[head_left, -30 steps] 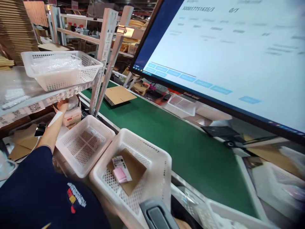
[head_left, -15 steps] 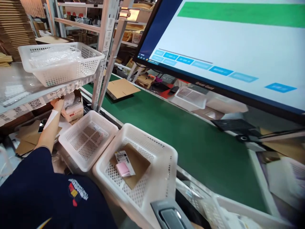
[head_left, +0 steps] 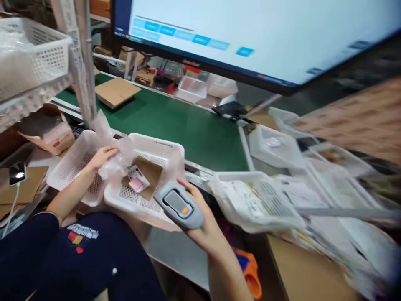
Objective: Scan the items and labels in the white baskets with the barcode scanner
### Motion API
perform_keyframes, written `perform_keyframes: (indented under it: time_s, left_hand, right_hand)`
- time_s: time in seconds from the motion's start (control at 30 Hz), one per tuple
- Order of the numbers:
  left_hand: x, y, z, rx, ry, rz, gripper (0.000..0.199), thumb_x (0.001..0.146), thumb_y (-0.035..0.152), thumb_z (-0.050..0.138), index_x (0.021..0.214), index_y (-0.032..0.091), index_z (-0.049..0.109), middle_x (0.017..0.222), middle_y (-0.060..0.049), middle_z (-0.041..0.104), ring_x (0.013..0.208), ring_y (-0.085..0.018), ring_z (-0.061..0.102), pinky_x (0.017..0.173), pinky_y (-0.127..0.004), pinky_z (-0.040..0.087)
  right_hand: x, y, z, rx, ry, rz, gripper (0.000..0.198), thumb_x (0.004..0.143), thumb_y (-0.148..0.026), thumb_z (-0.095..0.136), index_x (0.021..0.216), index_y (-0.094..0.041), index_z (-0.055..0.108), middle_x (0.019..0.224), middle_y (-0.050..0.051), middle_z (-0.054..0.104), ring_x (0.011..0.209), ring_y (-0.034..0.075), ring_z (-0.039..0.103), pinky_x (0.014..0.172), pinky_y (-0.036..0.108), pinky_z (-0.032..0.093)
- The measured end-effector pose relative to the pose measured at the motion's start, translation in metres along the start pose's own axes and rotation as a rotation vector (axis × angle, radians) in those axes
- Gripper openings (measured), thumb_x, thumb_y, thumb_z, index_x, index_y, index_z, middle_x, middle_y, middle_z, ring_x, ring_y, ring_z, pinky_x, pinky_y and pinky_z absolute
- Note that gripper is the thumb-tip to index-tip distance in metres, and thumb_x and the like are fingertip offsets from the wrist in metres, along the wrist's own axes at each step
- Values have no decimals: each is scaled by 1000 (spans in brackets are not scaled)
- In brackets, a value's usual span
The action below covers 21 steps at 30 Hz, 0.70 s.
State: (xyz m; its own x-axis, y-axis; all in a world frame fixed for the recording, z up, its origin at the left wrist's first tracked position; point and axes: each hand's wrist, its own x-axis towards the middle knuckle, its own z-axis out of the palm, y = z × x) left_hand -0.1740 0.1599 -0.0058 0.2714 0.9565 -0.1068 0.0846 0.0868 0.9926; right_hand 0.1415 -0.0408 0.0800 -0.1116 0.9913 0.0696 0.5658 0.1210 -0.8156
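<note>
Crumpled translucent plastic wrap, probably bubble wrap (head_left: 117,159), hangs from my left hand (head_left: 102,158), whose fingers are closed on it above the two white baskets. My right hand (head_left: 200,209) is wrapped round a grey handheld scanner (head_left: 180,205) with an orange button. Below and left of the scanner is the right white basket (head_left: 159,146). In it lies a brown cardboard piece (head_left: 153,175) with a white label (head_left: 135,173) and a small pink item (head_left: 136,184) on top. The left white basket (head_left: 59,175) sits partly behind my left forearm.
A green conveyor belt (head_left: 188,129) runs behind the baskets, with a flat cardboard box (head_left: 117,92) on it. A large monitor (head_left: 219,25) hangs overhead. An open carton (head_left: 53,133) stands at left; a basket of white packets (head_left: 247,200) stands at right.
My left hand has come out of the carton under the shelf and moved right with the plastic wrap. My right hand with the scanner has risen into view. The view has turned right.
</note>
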Motion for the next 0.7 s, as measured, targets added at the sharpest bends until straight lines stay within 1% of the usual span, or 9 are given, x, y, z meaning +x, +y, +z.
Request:
perform_keyframes:
  time_s: [0.1,0.17,0.23,0.27,0.33,0.43,0.5,0.6,0.7]
  left_hand:
    - [-29,6,58,-31,-472,18,43,82,54,79,103,17,83,100,-9,79,86,-24,71,76,-30,55]
    - [-44,10,81,-18,-704,55,39,87,50,76,110,19,83,108,-9,79,92,-25,72,79,-31,55]
    - [-52,12,91,17,-803,107,37,89,47,73,112,20,83,110,-10,79,89,-24,72,74,-30,54]
    - [-53,12,93,56,-800,141,36,89,46,73,112,20,84,109,-10,79,87,-24,71,72,-30,53]
    - [-48,10,86,157,-678,208,36,87,44,74,113,20,84,109,-10,79,86,-23,71,71,-29,52]
    - [-27,9,53,316,-329,240,36,91,43,69,114,18,83,103,-9,79,84,-22,69,75,-30,52]
    - [-4,10,22,450,-49,220,35,94,40,63,114,16,81,92,-7,77,80,-22,67,74,-30,50]
    - [41,11,-22,721,310,110,34,100,36,57,115,16,79,86,-6,74,82,-24,67,75,-30,47]
    - [93,7,-40,905,409,-31,33,101,38,60,122,17,75,101,-11,75,101,-30,69,84,-34,48]
  right_hand:
    - [13,1,-4,204,-23,114,85,74,-43,87,149,-19,55,144,15,65,131,32,64,120,51,47]
    - [13,5,-5,303,-141,154,82,74,-45,89,146,-17,60,135,13,71,125,32,68,116,51,51]
    - [7,9,-3,346,-250,156,69,77,-43,88,137,-18,67,126,11,76,120,32,71,111,51,55]
    - [4,11,-1,347,-273,158,64,79,-42,87,135,-18,69,124,11,77,119,32,72,110,51,56]
    - [-3,16,3,314,-237,160,56,84,-40,82,134,-20,69,126,11,76,120,32,72,111,51,55]
    - [-9,31,3,190,-92,165,56,90,-42,75,140,-19,65,138,15,70,128,33,67,116,53,50]
    - [-12,43,-1,43,-16,189,59,87,-43,75,140,-18,64,154,19,58,143,37,56,123,56,41]
    - [-17,59,-12,-147,-10,229,58,83,-40,72,135,-14,68,169,24,36,159,42,34,127,59,33]
    - [-29,69,-21,-185,8,227,58,84,-39,66,136,-14,66,169,24,36,157,41,38,126,56,37]
